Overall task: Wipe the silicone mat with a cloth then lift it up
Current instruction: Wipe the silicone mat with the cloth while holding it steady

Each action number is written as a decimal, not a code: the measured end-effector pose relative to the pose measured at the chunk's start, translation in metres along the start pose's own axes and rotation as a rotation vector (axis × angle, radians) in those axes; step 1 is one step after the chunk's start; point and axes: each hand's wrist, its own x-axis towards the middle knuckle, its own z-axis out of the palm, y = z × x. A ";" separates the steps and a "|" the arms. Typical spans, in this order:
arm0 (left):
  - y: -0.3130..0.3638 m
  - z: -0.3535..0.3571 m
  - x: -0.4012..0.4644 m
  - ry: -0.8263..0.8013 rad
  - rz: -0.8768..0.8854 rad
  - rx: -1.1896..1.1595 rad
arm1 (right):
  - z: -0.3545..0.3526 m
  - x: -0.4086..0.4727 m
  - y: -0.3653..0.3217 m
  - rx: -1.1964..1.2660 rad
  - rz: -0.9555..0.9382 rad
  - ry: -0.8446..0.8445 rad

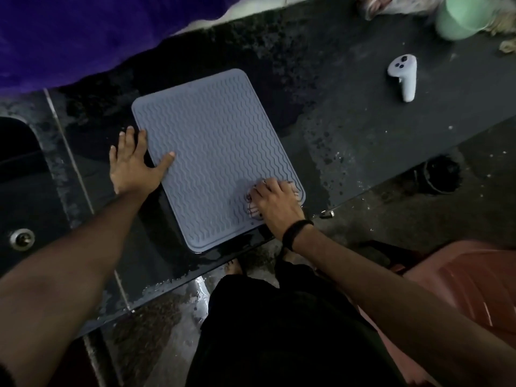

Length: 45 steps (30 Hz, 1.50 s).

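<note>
Looking down, you have a dark sink basin (19, 174) with its round metal drain (22, 239) out past your left arm, set into the wet black counter (349, 113). Your left hand (134, 163) lies flat with its fingers spread and straight, the palm on the counter and the thumb reaching over the left edge of the grey silicone mat (215, 155), pressing it down. The mat lies flat on the counter between your two hands, its wavy ribbed face up and its near corner close to the counter's front edge. Your right hand (276, 203), with a dark band (296, 233) at the wrist, sits on the mat's near right corner, its fingers curled over a bunched cloth (252, 209) with a pale, reddish pattern, holding it against the mat; most of the cloth is hidden under the hand. Your two hands are well apart. Beyond your right hand and further right, a white handheld controller (403, 75) lies on the counter, and a pale green cup (463, 15) stands at the far edge. Below your right forearm, a pink plastic tub (474, 286) sits on the floor.
</note>
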 end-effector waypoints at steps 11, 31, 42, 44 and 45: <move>0.013 -0.023 0.011 -0.192 -0.082 0.069 | -0.013 -0.001 0.035 0.062 -0.014 0.024; 0.151 0.007 -0.032 -0.494 0.093 0.262 | 0.013 -0.025 0.047 0.079 -0.069 -0.006; 0.164 0.027 -0.037 -0.538 -0.051 -0.030 | -0.010 0.016 0.039 0.137 -0.053 0.072; 0.163 0.033 -0.039 -0.526 -0.049 -0.016 | -0.006 0.018 0.034 0.100 -0.077 0.051; 0.162 0.035 -0.041 -0.520 -0.043 -0.012 | -0.002 0.014 0.034 0.088 -0.087 0.051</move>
